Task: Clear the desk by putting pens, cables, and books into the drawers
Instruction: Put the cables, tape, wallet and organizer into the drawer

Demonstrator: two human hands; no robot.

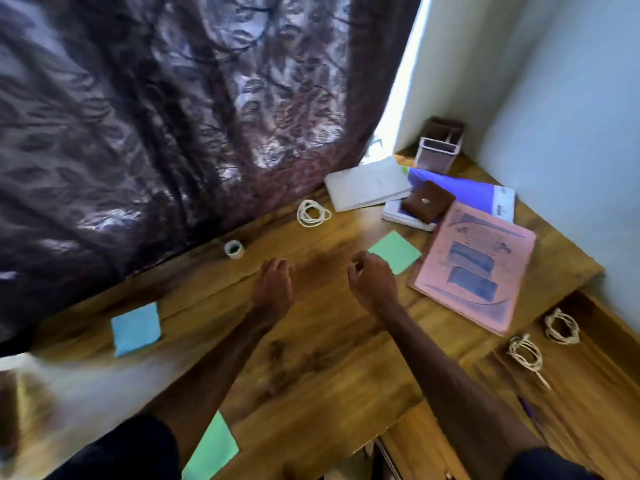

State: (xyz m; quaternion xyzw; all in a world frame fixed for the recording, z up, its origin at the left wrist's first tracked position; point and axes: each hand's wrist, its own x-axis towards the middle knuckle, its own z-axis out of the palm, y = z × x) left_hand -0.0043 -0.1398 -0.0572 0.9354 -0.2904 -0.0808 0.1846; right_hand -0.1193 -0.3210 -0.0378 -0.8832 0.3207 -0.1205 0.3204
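- Bare table [322,341] is stretching open in the middle.
- Curtain [173,133], tape roll [234,249] and coiled cable [313,213] are crowding the far edge.
- Pink book [474,268] and green note [401,251] are blocking the right.

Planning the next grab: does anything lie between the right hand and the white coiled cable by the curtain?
Nothing visible does. Only bare desk lies between the right hand and the coiled cable; the green note sits off to the side.
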